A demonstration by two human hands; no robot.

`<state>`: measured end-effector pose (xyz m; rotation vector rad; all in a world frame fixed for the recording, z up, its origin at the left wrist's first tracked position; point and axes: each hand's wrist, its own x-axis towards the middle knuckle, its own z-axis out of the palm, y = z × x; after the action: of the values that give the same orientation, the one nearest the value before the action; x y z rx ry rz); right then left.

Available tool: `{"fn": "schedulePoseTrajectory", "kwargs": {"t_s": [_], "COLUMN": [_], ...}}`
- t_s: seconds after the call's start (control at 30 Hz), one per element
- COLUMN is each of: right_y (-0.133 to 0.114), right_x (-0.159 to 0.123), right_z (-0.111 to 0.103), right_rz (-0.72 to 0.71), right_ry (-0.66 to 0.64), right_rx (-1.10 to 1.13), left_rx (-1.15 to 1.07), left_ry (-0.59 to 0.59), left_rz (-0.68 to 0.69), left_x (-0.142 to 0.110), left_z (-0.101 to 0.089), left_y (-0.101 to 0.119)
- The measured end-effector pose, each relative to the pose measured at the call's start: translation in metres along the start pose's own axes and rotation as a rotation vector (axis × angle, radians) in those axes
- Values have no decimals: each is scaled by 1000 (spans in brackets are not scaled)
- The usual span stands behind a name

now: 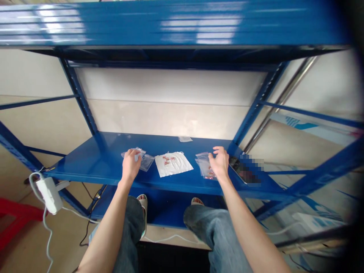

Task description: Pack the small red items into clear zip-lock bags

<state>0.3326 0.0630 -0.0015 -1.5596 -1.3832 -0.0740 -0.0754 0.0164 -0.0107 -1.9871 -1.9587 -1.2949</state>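
Observation:
My left hand is at a few clear plastic bags on the blue shelf, its fingers curled together on one of them. My right hand is over another group of clear bags, thumb and fingers apart. Small reddish pieces show inside those bags, partly covered by the hand. Between both hands lies a white cloth drawstring pouch, flat on the shelf, with several small reddish-brown pieces on it, too small to name.
A dark phone lies right of my right hand, partly blurred out. Another small clear bag lies at the back of the blue shelf. Overhead runs a blue beam. A white power strip hangs at the left front corner.

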Motion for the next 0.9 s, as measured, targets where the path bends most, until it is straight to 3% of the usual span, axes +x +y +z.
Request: {"fn": "schedulePoseTrajectory", "kwargs": {"t_s": [0.1,0.17,0.27,0.37,0.47,0.6,0.73,0.9], "right_y": [-12,-27,-52,-73,-88,-108,-122,-122], "right_x": [-8,-19,-39,-57,-70,-85,-96,-99], "right_z": [1,1,4,10,14,13,15,21], "right_rz": [-126,-192,-298,-365,-381,-393,-523,-566], "right_ry": [62,27,-54,-118,-168,-265,-343,-279], "right_rx": [-57,-3,93,189,291,428,452,336], "left_rx": [72,218,422,480,379,-20,-335,-285], "left_ry": [-121,-166,-187,-177,-100,48,-59,-154], "left_rz": [105,133,133,131,144,214,329,292], "left_x": [-5,-10,-16,-19,-23,-33,-46,-52], "left_z": [13,20,25,26,24,17,17,26], "left_y": [17,27,35,41,53,81,104,105]}}
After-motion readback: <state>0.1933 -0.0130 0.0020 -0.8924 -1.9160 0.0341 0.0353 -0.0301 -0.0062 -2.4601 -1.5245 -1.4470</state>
